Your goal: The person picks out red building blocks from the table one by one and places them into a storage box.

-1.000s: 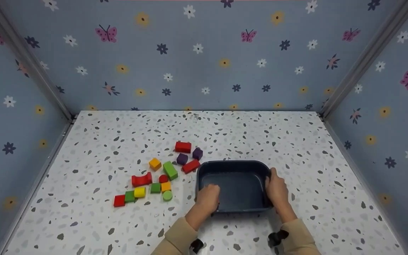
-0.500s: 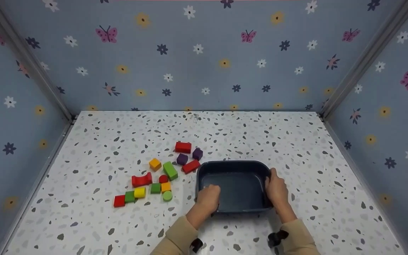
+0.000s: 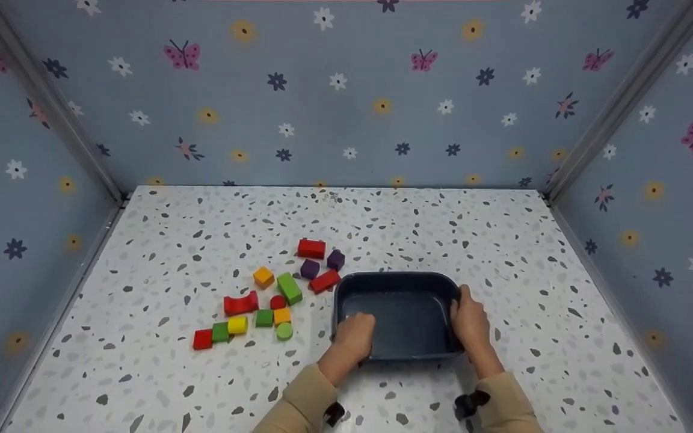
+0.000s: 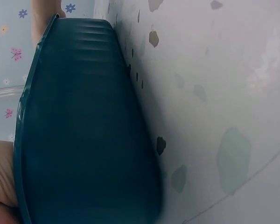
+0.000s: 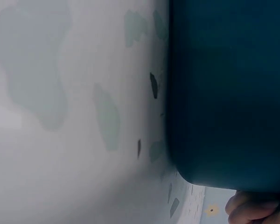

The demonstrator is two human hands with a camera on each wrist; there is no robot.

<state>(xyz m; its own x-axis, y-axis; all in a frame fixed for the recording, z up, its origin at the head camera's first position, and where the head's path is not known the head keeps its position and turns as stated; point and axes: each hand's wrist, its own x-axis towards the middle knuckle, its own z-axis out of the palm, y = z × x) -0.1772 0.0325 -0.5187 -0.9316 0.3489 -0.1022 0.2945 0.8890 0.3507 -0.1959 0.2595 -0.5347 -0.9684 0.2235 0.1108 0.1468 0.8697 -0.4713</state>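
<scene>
A dark blue, deep rectangular tray [image 3: 394, 276] with rounded corners sits on the speckled tabletop. My left hand [image 3: 354, 338] grips its rim near the front left corner, fingers curled over into the inside. On the opposite side, my right hand [image 3: 471, 319] holds the right rim, with the thumb toward the inside and the other fingers on the outer wall. The left wrist view shows the tray's outer wall [image 4: 84, 116], ribbed toward its far end, close over the table. Curled fingers [image 5: 252, 210] show at the wall's lower edge in the right wrist view.
Left of the tray lie several toy blocks: a red arch block [image 3: 241, 304], a light green block [image 3: 290, 288], a yellow cylinder [image 3: 237, 325] and purple cubes [image 3: 310, 269] among them. One red block [image 3: 325, 281] is right by the tray's left rim. Flowered walls [image 3: 346, 90] enclose the table.
</scene>
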